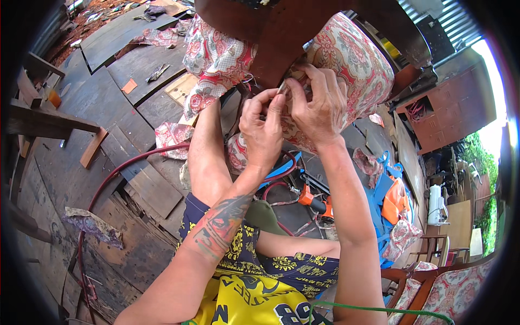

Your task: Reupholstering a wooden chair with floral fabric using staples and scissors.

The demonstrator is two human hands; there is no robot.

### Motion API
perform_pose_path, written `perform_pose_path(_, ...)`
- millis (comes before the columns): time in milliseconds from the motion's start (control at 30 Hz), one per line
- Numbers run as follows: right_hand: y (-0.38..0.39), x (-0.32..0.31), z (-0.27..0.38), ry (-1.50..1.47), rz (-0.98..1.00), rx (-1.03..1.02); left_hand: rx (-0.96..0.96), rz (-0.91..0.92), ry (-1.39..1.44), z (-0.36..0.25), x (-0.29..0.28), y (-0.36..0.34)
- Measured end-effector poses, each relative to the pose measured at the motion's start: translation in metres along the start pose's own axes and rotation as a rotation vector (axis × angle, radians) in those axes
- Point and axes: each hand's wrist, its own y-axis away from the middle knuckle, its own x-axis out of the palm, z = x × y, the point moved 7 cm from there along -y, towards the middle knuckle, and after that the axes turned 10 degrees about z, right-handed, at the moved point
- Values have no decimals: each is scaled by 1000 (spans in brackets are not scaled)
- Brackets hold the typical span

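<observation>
A chair-like piece with a dark brown wooden frame [273,46] and red-and-cream floral fabric [355,70] stands before me. Both my hands meet at the fabric's edge, just under the wood. Thumb and forefinger of my left hand [261,127] are pinched together by a small pale sliver whose kind I cannot make out. My right hand [319,105] closes its thumb and forefinger at the same spot, with its other fingers curled against the floral fabric. A loose floral flap [216,62] hangs left of the wood.
An orange-and-black tool [313,201] lies on the floor below my hands, near a dark red hose [111,176] that curves left. Blue and orange bags [394,197] lie to the right. Fabric scraps [95,226] are strewn over uneven boards. Another floral chair [455,295] stands lower right.
</observation>
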Motion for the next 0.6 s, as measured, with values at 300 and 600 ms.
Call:
perform_pose_path(300,-5,-14,-13,-202,161,-85,-96,-131,102,-12,15,7)
perform_pose_path(600,-20,-17,-10,-193,279,-90,-271,-227,336,-5,34,8)
